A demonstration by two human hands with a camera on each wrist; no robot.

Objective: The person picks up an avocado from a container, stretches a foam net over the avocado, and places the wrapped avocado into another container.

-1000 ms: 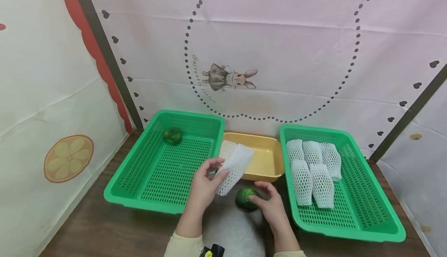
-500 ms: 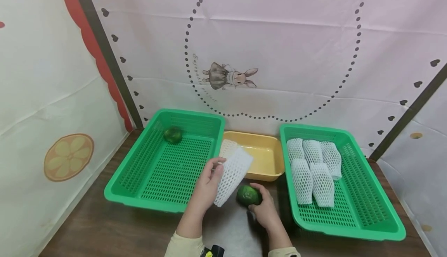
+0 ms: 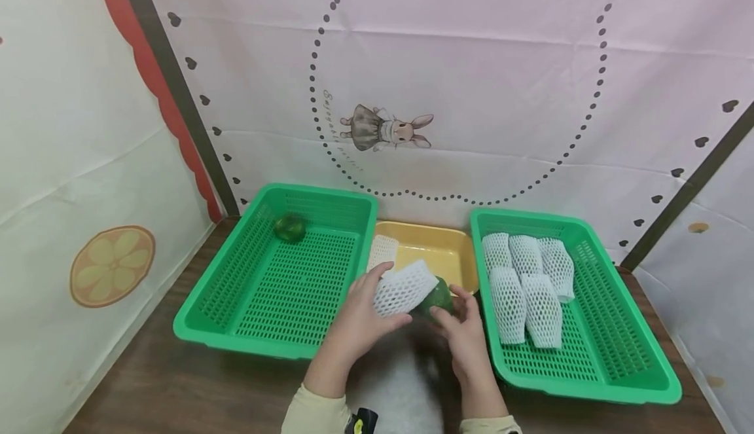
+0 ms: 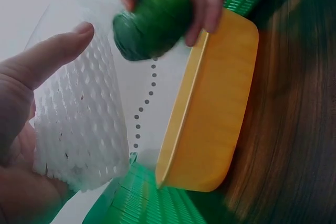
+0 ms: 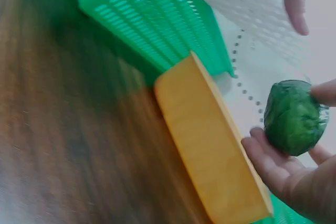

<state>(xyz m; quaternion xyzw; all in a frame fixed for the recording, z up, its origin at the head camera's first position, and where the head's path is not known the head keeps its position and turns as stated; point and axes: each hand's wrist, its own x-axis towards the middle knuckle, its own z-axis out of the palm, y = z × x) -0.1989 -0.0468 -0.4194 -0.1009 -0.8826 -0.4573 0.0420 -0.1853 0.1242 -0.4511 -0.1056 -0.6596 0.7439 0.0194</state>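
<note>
My left hand (image 3: 364, 313) holds a white foam fruit net (image 3: 405, 288) between thumb and fingers, tilted to the right in the head view. Its mesh and cut end show in the left wrist view. The right hand (image 3: 465, 329) pinches a round green fruit (image 5: 295, 118) between thumb and fingers. Clear, shiny film seems to cover this fruit in the right wrist view. In the head view the fruit is right at the net's right end, partly hidden behind it, and both are raised in front of the yellow tray (image 3: 440, 228).
The left green basket (image 3: 220, 339) holds another green fruit (image 3: 290, 228). In the right green basket (image 3: 636, 395) lie several net-covered pieces (image 3: 542, 309). More foam net (image 3: 384, 251) lies in the yellow tray's left end. A grey patch (image 3: 406, 388) is on the brown table (image 3: 159, 388) before me.
The right hand has taken hold of the green fruit and lifted it off the table up to the net. My left hand has turned the net towards the fruit.
</note>
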